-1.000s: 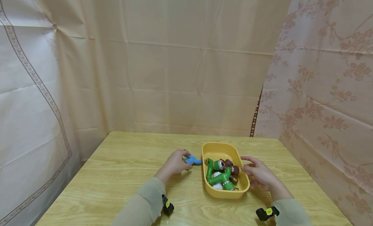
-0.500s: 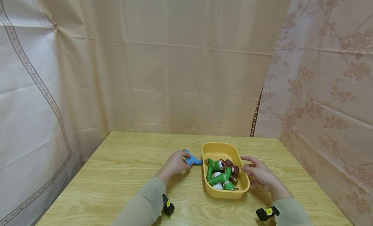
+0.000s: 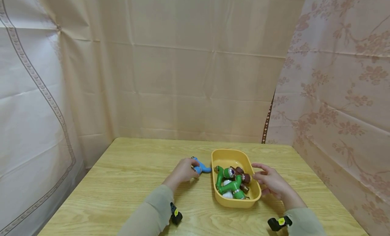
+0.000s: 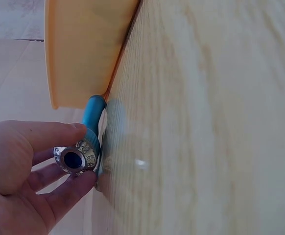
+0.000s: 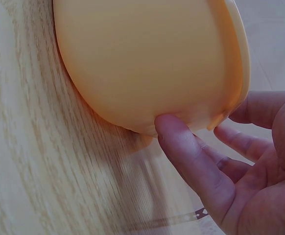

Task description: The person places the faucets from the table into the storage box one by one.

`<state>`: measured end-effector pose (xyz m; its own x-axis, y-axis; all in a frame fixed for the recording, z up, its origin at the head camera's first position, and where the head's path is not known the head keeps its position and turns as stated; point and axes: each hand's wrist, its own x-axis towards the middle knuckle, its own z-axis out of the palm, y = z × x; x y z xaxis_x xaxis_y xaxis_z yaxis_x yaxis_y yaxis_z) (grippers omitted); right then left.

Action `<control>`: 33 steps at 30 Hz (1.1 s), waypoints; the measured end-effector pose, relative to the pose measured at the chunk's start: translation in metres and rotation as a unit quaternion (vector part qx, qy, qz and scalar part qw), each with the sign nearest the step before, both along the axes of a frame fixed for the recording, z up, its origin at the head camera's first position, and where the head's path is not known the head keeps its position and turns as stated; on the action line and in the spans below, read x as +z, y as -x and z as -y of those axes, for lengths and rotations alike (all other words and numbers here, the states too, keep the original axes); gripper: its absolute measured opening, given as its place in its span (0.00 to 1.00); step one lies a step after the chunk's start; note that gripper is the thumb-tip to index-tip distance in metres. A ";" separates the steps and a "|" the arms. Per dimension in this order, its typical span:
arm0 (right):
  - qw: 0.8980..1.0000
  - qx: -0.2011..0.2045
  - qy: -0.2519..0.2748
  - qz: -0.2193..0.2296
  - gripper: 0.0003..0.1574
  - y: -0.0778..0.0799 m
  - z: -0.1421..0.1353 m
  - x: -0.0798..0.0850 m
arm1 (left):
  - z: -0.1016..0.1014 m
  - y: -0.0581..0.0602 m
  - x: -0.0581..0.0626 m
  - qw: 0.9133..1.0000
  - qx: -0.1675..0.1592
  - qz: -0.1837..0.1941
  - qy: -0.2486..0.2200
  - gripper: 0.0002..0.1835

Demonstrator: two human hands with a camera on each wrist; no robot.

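Observation:
A blue plastic tap (image 3: 201, 166) lies on the table just left of a yellow basin (image 3: 234, 203). My left hand (image 3: 183, 170) holds its near-left end; in the left wrist view the thumb and fingers lie on either side of the tap's metal collar (image 4: 86, 155), while its blue spout (image 4: 93, 112) points at the basin. On the other side, my right hand (image 3: 272, 182) touches the basin's right wall with loosely extended fingers. In the right wrist view one fingertip (image 5: 168, 123) rests against that wall. Two green taps (image 3: 233, 186) lie in the basin over brown and white ones, partly hiding them.
Wood-grain table (image 3: 137, 168) surrounds the basin. Beige cloth (image 3: 195, 77) hangs behind the table's far edge, and a flowered curtain (image 3: 344, 94) stands along the right side. Black wrist cameras (image 3: 176, 214) are strapped over both sleeves.
The left hand's fingers have shifted very slightly on the blue tap, showing a bit more of its end. The basin and right hand stay where they were.

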<state>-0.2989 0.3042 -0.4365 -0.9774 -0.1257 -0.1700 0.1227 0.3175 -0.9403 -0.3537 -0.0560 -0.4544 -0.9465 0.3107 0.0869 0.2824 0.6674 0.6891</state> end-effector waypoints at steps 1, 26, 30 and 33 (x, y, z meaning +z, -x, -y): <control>1.000 -0.001 0.000 0.000 0.35 0.000 0.000 0.000 | 0.000 0.000 0.000 1.000 0.002 0.001 0.000 0.19; 1.000 0.000 0.002 -0.002 0.36 0.001 0.000 -0.001 | 0.004 -0.004 0.005 1.000 0.005 -0.001 -0.020 0.15; 1.000 -0.001 0.005 -0.003 0.36 0.001 0.000 -0.001 | 0.006 -0.003 0.009 1.000 0.004 -0.012 -0.025 0.14; 1.000 0.000 0.006 -0.003 0.36 0.001 0.000 -0.001 | 0.007 -0.002 0.011 1.000 0.004 -0.017 -0.025 0.15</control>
<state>-0.3000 0.3047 -0.4373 -0.9784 -0.1267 -0.1631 0.1177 0.3065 -0.9446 -0.3521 -0.0629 -0.4433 -0.9452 0.2975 0.1348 0.3012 0.6341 0.7122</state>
